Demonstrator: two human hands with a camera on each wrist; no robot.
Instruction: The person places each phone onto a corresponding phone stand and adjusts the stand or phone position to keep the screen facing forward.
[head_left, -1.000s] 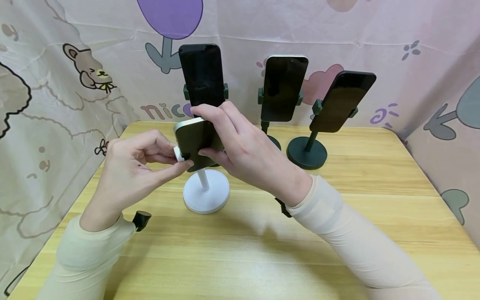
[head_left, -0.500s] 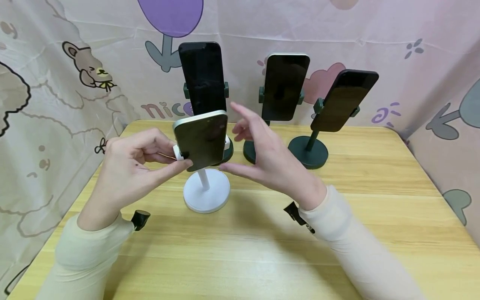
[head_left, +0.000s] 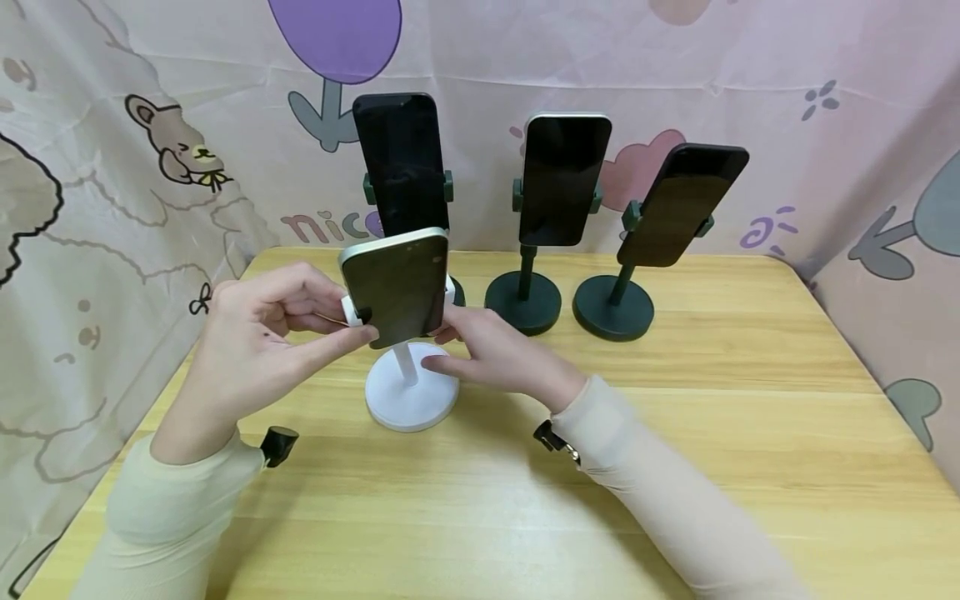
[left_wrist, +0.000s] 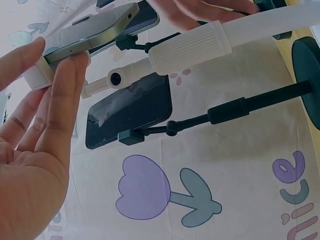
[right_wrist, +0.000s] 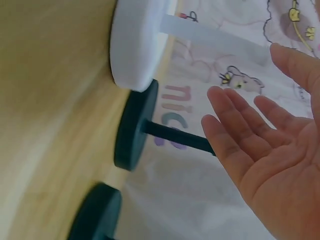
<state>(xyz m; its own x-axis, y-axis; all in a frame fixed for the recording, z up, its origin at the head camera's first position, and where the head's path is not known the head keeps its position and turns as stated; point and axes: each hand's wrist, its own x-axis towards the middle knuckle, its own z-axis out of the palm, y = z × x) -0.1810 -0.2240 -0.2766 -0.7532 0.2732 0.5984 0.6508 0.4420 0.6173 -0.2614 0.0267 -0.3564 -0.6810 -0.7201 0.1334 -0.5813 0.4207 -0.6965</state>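
A smartphone [head_left: 397, 287] with a pale edge sits tilted in the white clamp [head_left: 350, 312] of a white phone stand [head_left: 408, 404]. My left hand [head_left: 262, 350] pinches the phone at its lower left, thumb in front and fingers behind, beside the clamp. In the left wrist view the phone's edge [left_wrist: 95, 40] lies against those fingers. My right hand [head_left: 510, 354] is by the stand's pole below the phone, its fingertips partly hidden behind the phone in the head view. The right wrist view shows that hand [right_wrist: 280, 160] with loosely extended fingers around nothing, near the white pole [right_wrist: 220, 40].
Three dark green stands stand behind, bearing a black phone [head_left: 401, 162], a pale-edged phone [head_left: 565, 179] and a tilted phone [head_left: 682, 204]. Their bases, like the right one [head_left: 613, 308], rest on the wooden table [head_left: 712, 467]. A printed cloth [head_left: 480, 50] hangs at the back.
My right hand has let go of the phone's right side, drawn away to the right, then moved down and left towards the stand's pole. My left hand keeps its hold on the phone.
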